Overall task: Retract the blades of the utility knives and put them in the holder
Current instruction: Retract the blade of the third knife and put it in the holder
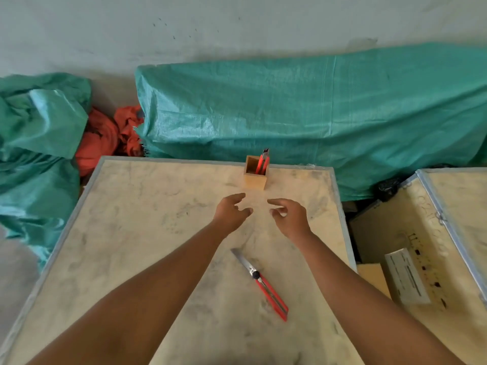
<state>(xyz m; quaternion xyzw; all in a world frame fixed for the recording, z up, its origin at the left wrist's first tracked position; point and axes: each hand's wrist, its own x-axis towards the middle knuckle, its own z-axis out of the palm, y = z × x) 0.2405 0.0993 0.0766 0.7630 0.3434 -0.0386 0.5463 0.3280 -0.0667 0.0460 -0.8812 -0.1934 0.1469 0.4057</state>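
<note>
Both hands out over the table (131, 233), empty. Left hand (232, 209) fingers (243, 212) loosely curled and slightly spread, holding nothing. Right hand (290, 216) same, fingers (276, 213) curled inward with thumb apart, nothing pinched. Hands sit side by side with a gap between them, just in front of the wooden holder (255, 177)

Holder is a small square wooden box near the table's far edge, upright, open top. One red utility knife (263, 163) stands in it, leaning against the right side, tip poking above the rim; blade state hard to tell at this size

Second red utility knife (263, 283) lies flat on the table between the forearms, nearer the person, well apart from the holder. Blade clearly extended, pointing up-left; red handle runs down-right, black knob at the junction. Neither hand touches it

Behind the table: green tarp (316, 106) over a long bulk, orange cloth (105, 138) bunched at left. Open wooden crate (411, 233) to the right
</note>
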